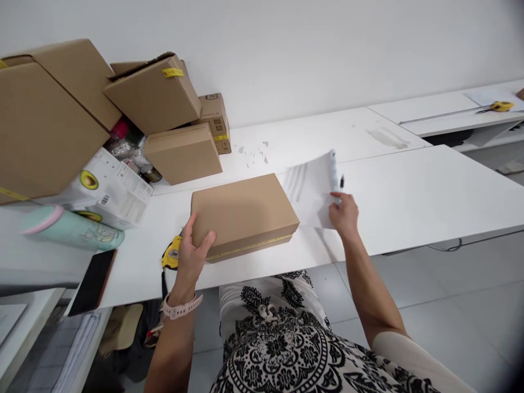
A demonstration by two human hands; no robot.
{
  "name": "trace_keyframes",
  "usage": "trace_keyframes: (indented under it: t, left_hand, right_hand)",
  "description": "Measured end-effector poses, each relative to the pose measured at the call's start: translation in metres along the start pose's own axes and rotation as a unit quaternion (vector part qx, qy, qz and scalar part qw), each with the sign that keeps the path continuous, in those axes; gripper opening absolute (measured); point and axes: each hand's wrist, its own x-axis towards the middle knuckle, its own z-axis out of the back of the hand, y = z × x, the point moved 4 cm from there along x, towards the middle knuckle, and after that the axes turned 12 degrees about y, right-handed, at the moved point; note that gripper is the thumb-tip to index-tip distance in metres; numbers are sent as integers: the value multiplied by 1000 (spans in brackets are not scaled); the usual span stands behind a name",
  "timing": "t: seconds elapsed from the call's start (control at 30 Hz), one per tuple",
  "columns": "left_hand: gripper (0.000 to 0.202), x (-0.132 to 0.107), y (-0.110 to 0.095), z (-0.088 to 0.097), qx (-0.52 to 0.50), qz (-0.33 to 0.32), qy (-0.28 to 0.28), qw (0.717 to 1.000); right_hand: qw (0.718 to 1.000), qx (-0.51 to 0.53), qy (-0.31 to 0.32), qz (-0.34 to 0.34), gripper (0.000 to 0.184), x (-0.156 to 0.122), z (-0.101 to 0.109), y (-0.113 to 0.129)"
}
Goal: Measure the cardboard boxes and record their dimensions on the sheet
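The cardboard box [245, 210] sits on the white table [409, 202] in front of you, its left end clasped by your left hand [193, 248], thumb and fingers spread around the corner. Your right hand [344, 214], nearly closed, pinches the right edge of the blurred paper [313, 191] beside the box. A pen [342, 180] shows just beyond that hand; a yellow tape measure [172, 254] lies by your left, with a phone [92, 283] and bottle [76, 226] farther left.

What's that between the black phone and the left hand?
In the head view, a yellow tape measure lies there on the white table, between the phone and the left hand, which holds the cardboard box.
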Motion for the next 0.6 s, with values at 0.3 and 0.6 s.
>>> trace_keyframes:
  t: [0.3,0.6]
  left_hand:
    - [79,-8,5,-39,-18,-6,37,999]
    - [54,-41,-23,-68,28,-245,-97,964]
  right_hand:
    - [895,257,-235,280,30,-31,128,111]
    - [927,295,197,122,48,-27,23,101]
